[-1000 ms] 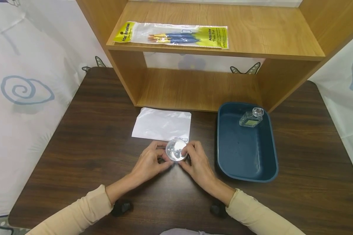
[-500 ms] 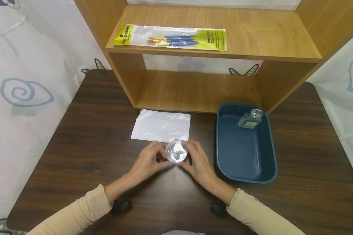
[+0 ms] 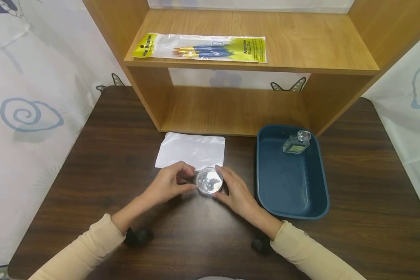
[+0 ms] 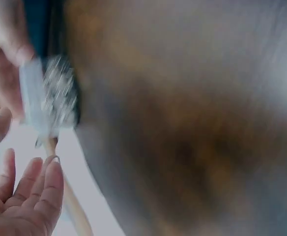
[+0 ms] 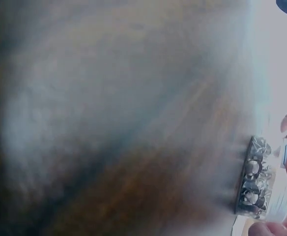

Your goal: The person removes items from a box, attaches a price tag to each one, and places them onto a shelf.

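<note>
A small round clear jar (image 3: 209, 181) with silvery bits in it is at the middle of the dark table, just in front of a white sheet (image 3: 192, 151). My right hand (image 3: 238, 192) grips it from the right, thumb at the near side and fingers at the far side. The right wrist view shows the jar (image 5: 256, 182) side-on, with a small blue-marked label near its top; what the bits are is unclear. My left hand (image 3: 168, 179) is beside the jar's left side, fingers loosely extended. A gap parts this hand (image 4: 28, 199) from the jar in the left wrist view.
To the right stands a blue plastic bin (image 3: 281, 202) with a glass perfume bottle (image 3: 296, 142) inside. Behind is a wooden shelf unit (image 3: 217, 67), with a packet of artist brushes (image 3: 201, 47) on its upper board.
My left hand has let go of the jar and drawn back to the left. The right hand keeps its grip. The head view has tilted slightly.
</note>
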{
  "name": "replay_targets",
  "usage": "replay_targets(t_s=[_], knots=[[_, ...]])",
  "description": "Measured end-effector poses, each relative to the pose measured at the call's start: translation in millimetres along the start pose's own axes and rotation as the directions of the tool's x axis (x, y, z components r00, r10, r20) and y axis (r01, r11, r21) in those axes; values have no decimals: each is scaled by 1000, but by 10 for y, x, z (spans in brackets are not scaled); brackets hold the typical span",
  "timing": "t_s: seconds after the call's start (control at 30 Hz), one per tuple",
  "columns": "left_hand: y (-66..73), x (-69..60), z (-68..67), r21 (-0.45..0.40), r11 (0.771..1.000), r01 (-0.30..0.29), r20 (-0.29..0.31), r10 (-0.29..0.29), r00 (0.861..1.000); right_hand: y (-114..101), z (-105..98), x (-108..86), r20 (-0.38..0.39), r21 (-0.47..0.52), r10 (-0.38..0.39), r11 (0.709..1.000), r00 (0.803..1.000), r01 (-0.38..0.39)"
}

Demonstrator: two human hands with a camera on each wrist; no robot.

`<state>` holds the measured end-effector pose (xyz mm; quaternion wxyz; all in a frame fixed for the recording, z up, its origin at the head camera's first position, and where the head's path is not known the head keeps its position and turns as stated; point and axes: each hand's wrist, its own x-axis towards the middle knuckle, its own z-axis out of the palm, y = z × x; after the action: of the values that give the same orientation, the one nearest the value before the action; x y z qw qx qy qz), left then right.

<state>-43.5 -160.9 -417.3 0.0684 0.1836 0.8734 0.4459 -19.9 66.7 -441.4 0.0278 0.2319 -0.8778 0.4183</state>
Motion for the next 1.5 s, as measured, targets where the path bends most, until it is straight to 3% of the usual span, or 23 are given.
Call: replay_targets(t_s=[0.1,0.17,0.3,0.4,0.43,0.5,0.63,0.8,1.0,1.07,1.23,1.5], knots=[[-6,110,-193,-60,997,42,-126,-49,991,19,-6,17,13,-4,-9,1000,1000,9],[-10,197,-340,-79,996,51,-254,-70,965,32,-3,24,14,-5,-12,1000,1000,12],[-35,392,-644,-85,994,73,-483,-105,869,42,6,37,10,2,-19,1000,1000,19],[-57,540,-842,-95,990,102,-581,-138,802,36,8,43,19,10,-6,1000,1000,6],[-62,585,-897,-98,989,109,-599,-146,787,31,7,43,24,13,1,1000,1000,-1],[-70,674,-986,-97,988,119,-619,-154,770,19,6,45,34,20,17,1000,999,-18],[-92,840,-1078,-110,986,122,-622,-164,766,11,8,48,51,31,38,999,998,-40],[-113,1010,-1096,-116,986,118,-631,-165,758,24,17,53,51,34,37,999,998,-39],[-150,1111,-1079,-62,984,166,-684,-163,711,37,11,59,63,40,40,998,997,-43],[-170,1116,-1087,-26,984,177,-698,-144,701,38,15,61,69,52,49,997,996,-53],[-199,1111,-1105,31,986,162,-694,-95,713,27,6,58,70,60,59,996,996,-64],[-223,1112,-1120,41,989,139,-681,-74,728,7,10,43,70,64,84,994,994,-88]])
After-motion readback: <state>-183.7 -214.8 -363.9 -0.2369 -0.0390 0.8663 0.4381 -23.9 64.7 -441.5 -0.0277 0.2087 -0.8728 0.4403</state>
